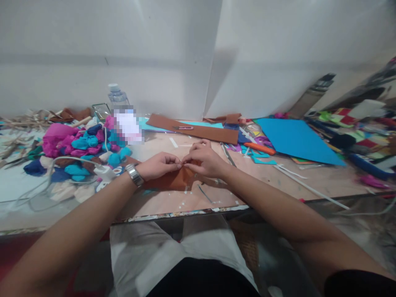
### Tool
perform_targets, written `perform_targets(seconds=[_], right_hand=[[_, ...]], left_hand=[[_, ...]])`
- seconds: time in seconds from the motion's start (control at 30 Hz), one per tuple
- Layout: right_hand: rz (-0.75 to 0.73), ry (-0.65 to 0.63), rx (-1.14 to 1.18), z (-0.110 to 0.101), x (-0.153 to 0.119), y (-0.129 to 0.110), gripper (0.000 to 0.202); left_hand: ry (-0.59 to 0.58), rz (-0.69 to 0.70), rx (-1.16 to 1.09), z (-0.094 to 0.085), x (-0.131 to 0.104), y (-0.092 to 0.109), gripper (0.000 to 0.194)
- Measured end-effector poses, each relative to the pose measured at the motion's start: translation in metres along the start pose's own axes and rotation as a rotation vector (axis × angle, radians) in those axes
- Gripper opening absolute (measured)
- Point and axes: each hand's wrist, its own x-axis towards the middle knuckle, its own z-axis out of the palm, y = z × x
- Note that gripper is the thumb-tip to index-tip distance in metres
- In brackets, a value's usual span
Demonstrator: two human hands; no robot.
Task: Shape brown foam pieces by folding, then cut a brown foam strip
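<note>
Centrally, a person's bare hands meet over a brown sheet (pixel 171 181), which lies near the front edge of a cluttered desk (pixel 262 181). The left hand (pixel 158 166) pinches the sheet's upper edge between thumb and forefinger; the right hand (pixel 204 159) pinches just beside it, the fingertips nearly touching. Exactly what is caught between them is too small to tell. For neat work, light, even pressure from both thumbs seems best, with one hand anchoring while the other works in short stretches, so that the sheet doesn't crease or tear. Beyond the hands, a small pink tool (pixel 186 128) rests on a long brown strip (pixel 221 134), out of the fingers' way.
</note>
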Motion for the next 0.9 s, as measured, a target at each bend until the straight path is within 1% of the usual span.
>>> perform_targets(seconds=[0.27, 0.4, 0.5, 0.6, 0.77, 0.9], right_hand=[[0.01, -0.022, 0.004, -0.0013, 0.0002, -0.0006, 0.014], [0.001, -0.005, 0.01, -0.0004, -0.0007, 0.0003, 0.014], [-0.01, 0.015, 0.011, 0.0005, -0.0015, 0.0008, 0.013], [0.003, 0.001, 0.002, 0.0003, -0.0013, 0.0002, 0.013], [0.024, -0.014, -0.015, -0.0012, 0.0003, -0.0018, 0.013], [0.038, 0.005, -0.025, -0.0016, 0.0009, -0.0034, 0.011]], left_hand=[[0.029, -0.006, 0.032, -0.0003, -0.0013, 0.0019, 0.044], [0.023, -0.013, 0.029, 0.0, -0.0013, 0.0024, 0.042], [0.033, 0.006, 0.072, 0.0007, -0.0011, 0.0036, 0.043], [0.055, 0.03, 0.101, 0.0011, -0.0006, 0.0035, 0.044], [0.082, 0.067, 0.141, 0.0028, -0.0006, 0.0035, 0.038], [0.114, 0.097, 0.207, 0.0068, -0.0026, 0.0092, 0.032]])
